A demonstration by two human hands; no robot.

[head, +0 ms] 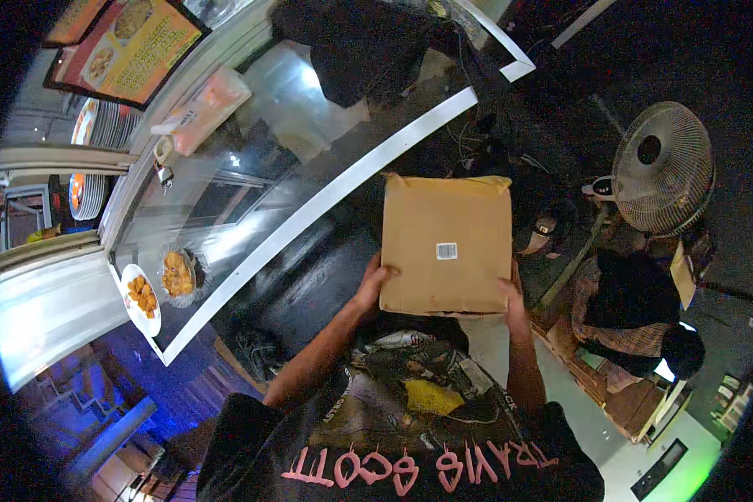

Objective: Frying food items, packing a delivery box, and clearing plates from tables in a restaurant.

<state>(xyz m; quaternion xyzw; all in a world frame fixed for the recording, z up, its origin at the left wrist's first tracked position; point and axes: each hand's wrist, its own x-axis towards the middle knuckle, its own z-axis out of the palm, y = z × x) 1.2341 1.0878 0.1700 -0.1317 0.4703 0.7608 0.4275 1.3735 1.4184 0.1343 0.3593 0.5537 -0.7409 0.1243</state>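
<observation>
A brown cardboard box (447, 219) is held up in front of my chest, its flat face towards me. The face bears a small white label (446, 251) with a printed code. My left hand (373, 283) grips the box's lower left side, thumb on the face. On the opposite side, my right hand (513, 293) clasps the lower right edge, its fingers mostly hidden by the box. The upper corners of the cardboard look slightly crumpled.
To the left runs a glass-topped counter with a white edge strip (326, 216). On it are a plate of fried pieces (152, 323), a bowl of fried food (177, 273) and a tissue pack (210, 113). A fan (662, 166) and a seated person (627, 314) are at right.
</observation>
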